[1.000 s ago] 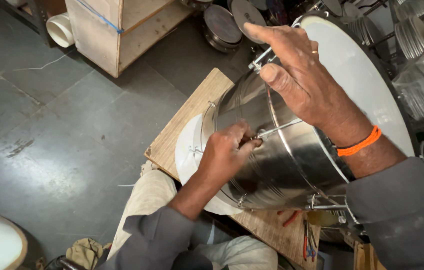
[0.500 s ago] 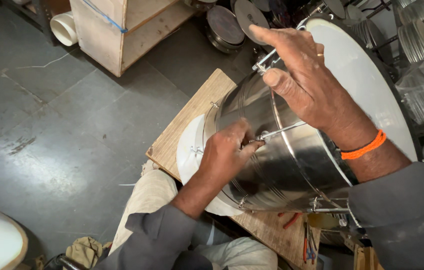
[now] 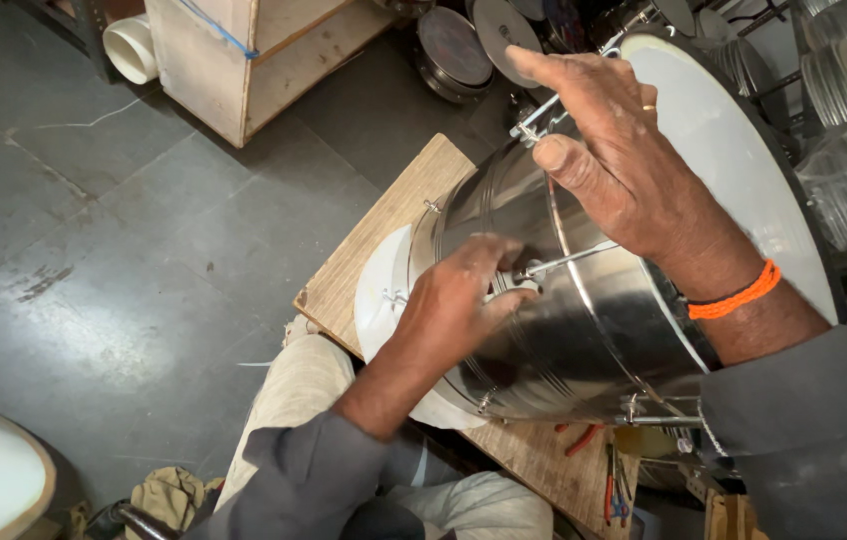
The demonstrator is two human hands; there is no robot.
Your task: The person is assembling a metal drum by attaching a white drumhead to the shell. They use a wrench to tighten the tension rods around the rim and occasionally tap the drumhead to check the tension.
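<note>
Two bare hands are seen from above, working on a shiny steel drum (image 3: 584,320) that is laid on its side across a wooden board (image 3: 384,240), with the board resting over the person's lap. Nearest the viewer, grey sleeves and pale trousers (image 3: 304,400) are seen at the bottom edge. The left hand (image 3: 459,300) is pressed against the drum's curved side, its fingers curled together around a small metal fitting where a thin tension rod (image 3: 584,258) meets the shell; whether the fitting is actually gripped cannot be told, since it is covered by the fingers. The right hand (image 3: 624,160) is held higher, over the drum's upper rim, with the thumb and forefinger pinched on a small metal hook (image 3: 534,125) at the rim and the other fingers stretched out loosely. An orange thread band (image 3: 734,295) is worn on that wrist. A white drumhead (image 3: 384,300) is fitted at the end nearer the floor, and a second white drumhead (image 3: 734,150) at the other end. Red-handled pliers (image 3: 612,490) are lying on the board beneath the drum. Farther off, a grey tiled floor (image 3: 94,250) is seen, then a wooden crate (image 3: 244,50) beside a white pipe (image 3: 129,45), and stacks of metal rings and discs (image 3: 844,80) at the back.
</note>
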